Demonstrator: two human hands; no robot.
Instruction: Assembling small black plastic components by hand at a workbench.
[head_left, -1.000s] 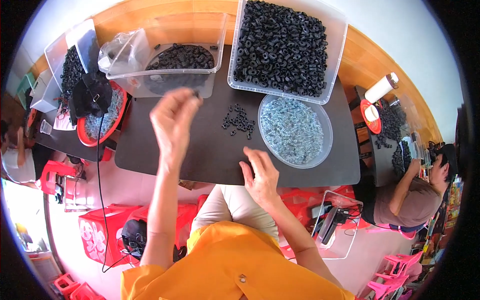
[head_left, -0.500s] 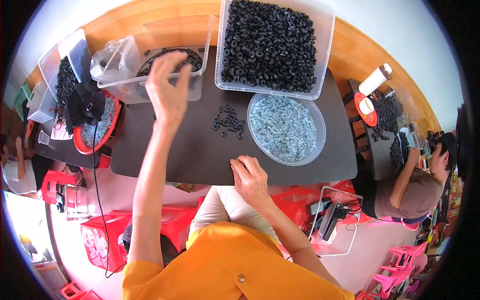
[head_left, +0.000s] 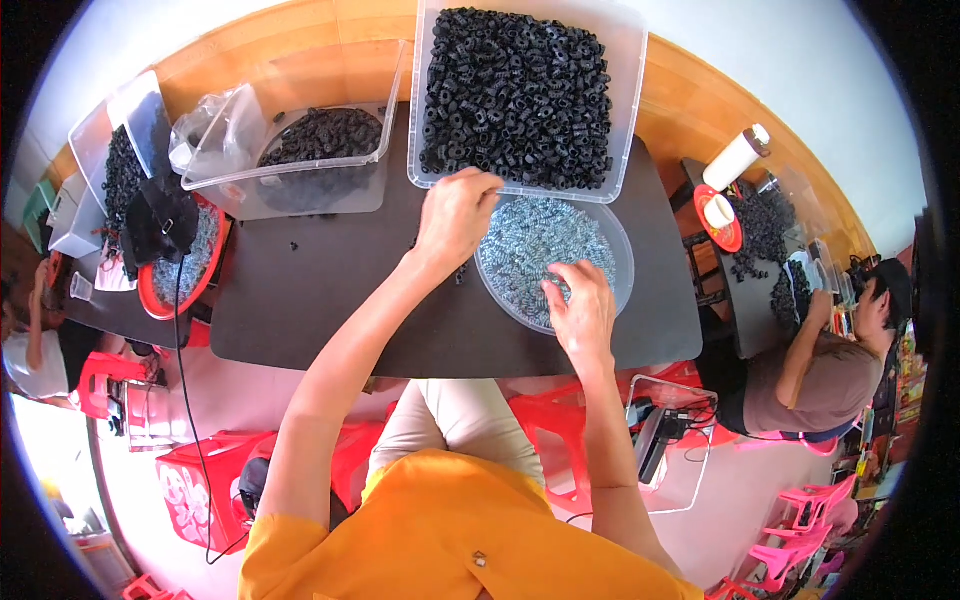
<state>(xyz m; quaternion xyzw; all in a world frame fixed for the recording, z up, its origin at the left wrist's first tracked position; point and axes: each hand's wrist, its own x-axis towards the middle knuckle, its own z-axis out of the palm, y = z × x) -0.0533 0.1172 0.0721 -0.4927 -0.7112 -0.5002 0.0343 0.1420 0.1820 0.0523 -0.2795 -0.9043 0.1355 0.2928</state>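
Note:
My left hand (head_left: 456, 222) hovers over the small black plastic pieces (head_left: 461, 272) on the dark table. Its fingers are curled together in a pinch near the front edge of the large clear bin; whatever they hold is hidden. Over the round clear bowl (head_left: 628, 282) of small pale-blue coil springs (head_left: 540, 240) is my right hand (head_left: 584, 308). Its thumb and fingers are bent, with a gap between them, and nothing shows in them. Most of the loose black pieces are covered by my left hand and wrist.
A large clear bin (head_left: 630, 95) heaped with black ring-like pieces (head_left: 515, 100) stands behind the bowl. Farther left is another clear bin (head_left: 330, 192) with black parts. Side tables hold more parts. A co-worker (head_left: 825, 370) sits at the right, and a black cable (head_left: 190, 400) hangs at the left.
My left hand has come from the left bin rightward to the loose black pieces, its fingers closing together. My right hand has moved from the table's front edge to the bowl of springs.

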